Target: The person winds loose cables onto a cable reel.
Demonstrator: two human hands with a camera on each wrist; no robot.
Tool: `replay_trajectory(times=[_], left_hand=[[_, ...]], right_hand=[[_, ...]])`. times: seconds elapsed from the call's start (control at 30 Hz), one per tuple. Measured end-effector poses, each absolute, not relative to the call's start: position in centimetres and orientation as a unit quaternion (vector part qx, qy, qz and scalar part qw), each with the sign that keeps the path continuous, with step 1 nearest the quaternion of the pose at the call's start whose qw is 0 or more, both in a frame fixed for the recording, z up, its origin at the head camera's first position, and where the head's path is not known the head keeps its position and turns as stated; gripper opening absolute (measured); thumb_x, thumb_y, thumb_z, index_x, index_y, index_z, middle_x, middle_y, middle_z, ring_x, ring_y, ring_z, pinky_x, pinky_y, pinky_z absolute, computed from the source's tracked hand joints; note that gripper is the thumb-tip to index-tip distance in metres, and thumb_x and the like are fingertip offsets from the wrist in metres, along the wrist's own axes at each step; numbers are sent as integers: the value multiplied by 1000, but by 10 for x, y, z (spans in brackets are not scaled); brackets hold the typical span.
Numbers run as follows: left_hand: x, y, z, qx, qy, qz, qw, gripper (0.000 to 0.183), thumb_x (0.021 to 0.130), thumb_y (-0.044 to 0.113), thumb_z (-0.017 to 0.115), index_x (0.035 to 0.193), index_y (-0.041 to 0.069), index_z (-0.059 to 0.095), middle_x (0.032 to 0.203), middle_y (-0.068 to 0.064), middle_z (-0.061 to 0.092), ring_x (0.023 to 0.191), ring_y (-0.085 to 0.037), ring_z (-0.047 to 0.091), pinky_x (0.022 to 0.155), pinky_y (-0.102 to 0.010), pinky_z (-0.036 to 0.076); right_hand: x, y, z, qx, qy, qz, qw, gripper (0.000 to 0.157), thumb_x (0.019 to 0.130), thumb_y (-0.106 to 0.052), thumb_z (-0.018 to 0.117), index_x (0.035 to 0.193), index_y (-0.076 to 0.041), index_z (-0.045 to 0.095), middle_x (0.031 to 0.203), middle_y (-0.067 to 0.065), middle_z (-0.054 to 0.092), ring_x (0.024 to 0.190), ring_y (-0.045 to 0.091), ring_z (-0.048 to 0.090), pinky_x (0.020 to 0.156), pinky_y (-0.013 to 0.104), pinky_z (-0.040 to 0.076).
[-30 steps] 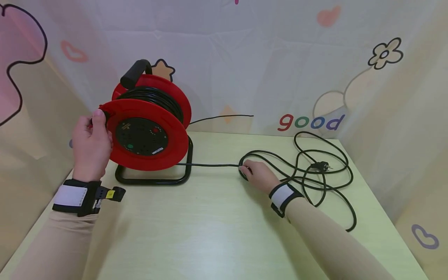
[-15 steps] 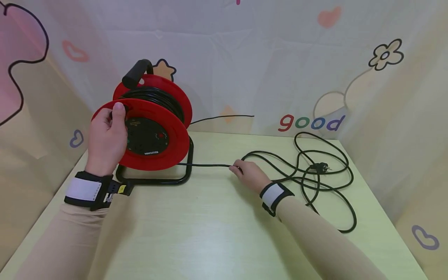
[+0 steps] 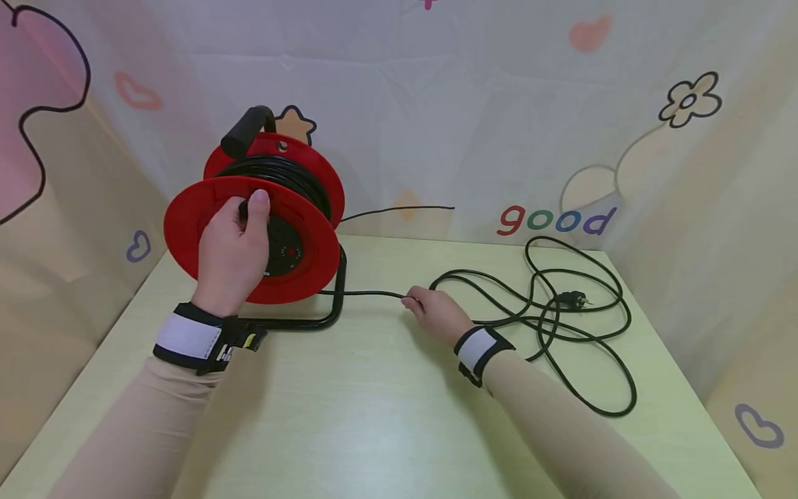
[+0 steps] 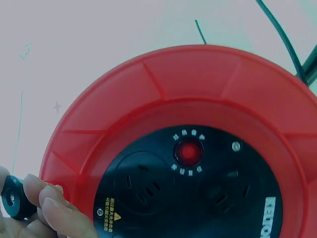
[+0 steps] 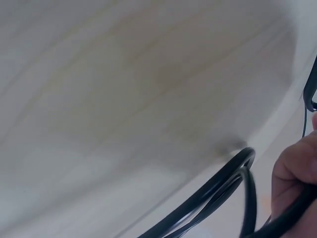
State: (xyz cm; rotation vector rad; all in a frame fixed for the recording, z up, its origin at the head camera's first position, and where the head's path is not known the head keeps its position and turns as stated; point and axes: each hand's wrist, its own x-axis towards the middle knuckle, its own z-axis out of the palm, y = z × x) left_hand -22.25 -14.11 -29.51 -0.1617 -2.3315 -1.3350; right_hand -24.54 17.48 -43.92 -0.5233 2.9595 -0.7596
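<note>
A red cable reel (image 3: 183,232) stands at the left of the table on a black tube frame (image 3: 305,324), black cable wound round its drum. My left hand (image 3: 233,256) grips the reel's small black winding knob (image 4: 13,197) in front of the disc. Sockets and a red button (image 4: 188,151) show on the disc's black centre. From the reel's lower right a black cable (image 3: 368,292) runs to my right hand (image 3: 438,317), which pinches it between thumb and fingers just over the tabletop. In the right wrist view, cable (image 5: 292,214) passes through that hand.
Loose cable loops (image 3: 631,388) cover the table's right side, with a black plug (image 3: 570,299) among them. A black carrying handle (image 3: 246,132) tops the reel. Patterned curtains (image 3: 399,125) enclose the table (image 3: 374,430) behind and at both sides.
My left hand has swung right and slightly up across the reel's face, turning the disc with the knob. My right hand has come left towards the reel, and the loose loops have shifted.
</note>
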Motion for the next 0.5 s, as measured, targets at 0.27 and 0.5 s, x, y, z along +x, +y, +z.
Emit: replay_trajectory(times=[0.27, 0.5], left_hand=[[-223, -126, -303, -80, -852, -462, 232, 43, 101, 46, 40, 85, 7, 47, 69, -11, 49, 69, -25, 49, 62, -38, 38], [-224, -122, -307, -93, -859, -450, 226, 43, 101, 46, 40, 89, 4, 49, 72, -12, 53, 71, -26, 51, 64, -39, 41]], right_hand=[[-246, 162, -443, -180, 952, -246, 13, 19, 101, -27, 52, 102, -11, 63, 79, -3, 57, 69, 13, 52, 67, 30, 44], [-247, 153, -447, -187, 952, -242, 11, 20, 101, -29, 51, 101, -13, 63, 78, -4, 58, 69, 12, 52, 68, 30, 44]])
